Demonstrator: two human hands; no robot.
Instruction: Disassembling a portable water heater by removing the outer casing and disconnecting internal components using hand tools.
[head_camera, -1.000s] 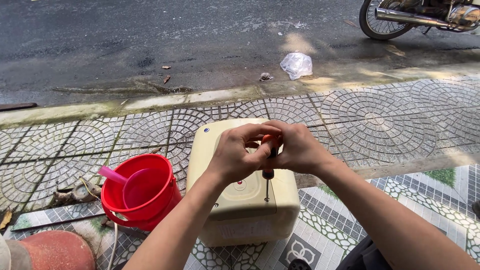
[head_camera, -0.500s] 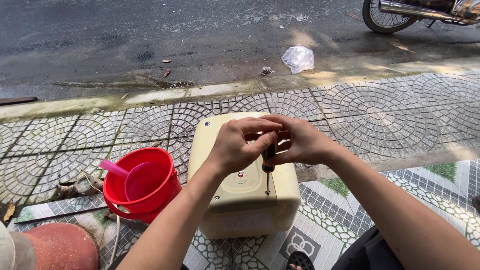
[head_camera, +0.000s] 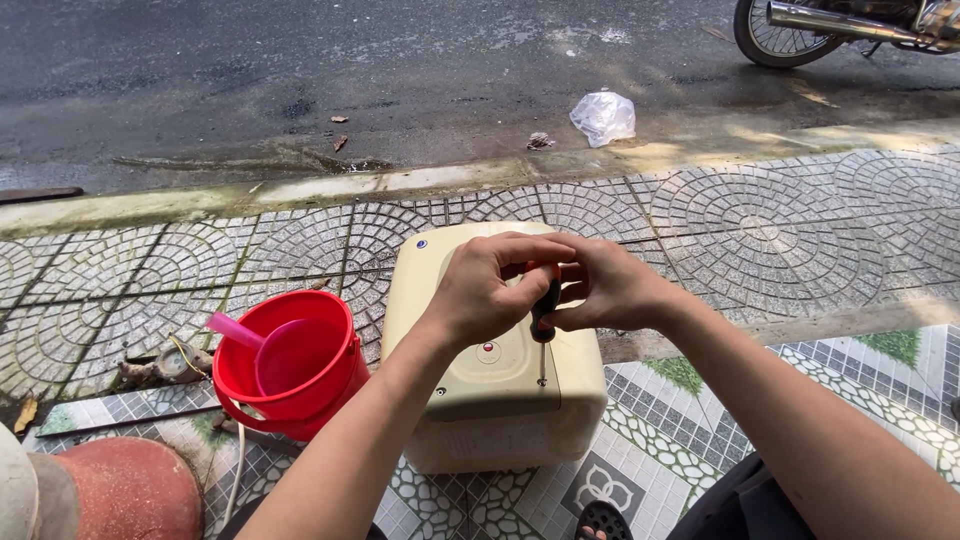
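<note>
- Screwdriver with black-and-orange handle (head_camera: 545, 300) held upright over cream-coloured rounded plastic appliance casing (head_camera: 495, 385); metal shaft tip set against casing's top face, near front edge.
- Left hand (head_camera: 490, 288) closed around upper part of handle, fingers curled over its top.
- Right hand (head_camera: 610, 288) wrapped on same handle from opposite side, fingertips touching those of left hand.
- Casing resting on patterned paving tiles (head_camera: 760, 230), close in front of the person; small red round indicator (head_camera: 488, 349) on top face, small blue dot (head_camera: 422, 243) at far left corner.
- Pale rectangular label (head_camera: 495, 440) on near side wall of casing, print too small to tell.
- Red round plastic bucket (head_camera: 290, 365) just left of casing, apart from it; pink plastic scoop with long handle (head_camera: 265, 345) lying inside.
- Reddish rounded object (head_camera: 130, 490) at lower left, partly out of frame.
- Crumpled clear plastic bag (head_camera: 603, 117) on wet asphalt road (head_camera: 300, 70), just beyond kerb.
- Motorcycle rear wheel and chrome exhaust (head_camera: 800, 25) at top right, well apart from casing.
- Dark sandal (head_camera: 605, 520) visible at bottom edge below casing.
</note>
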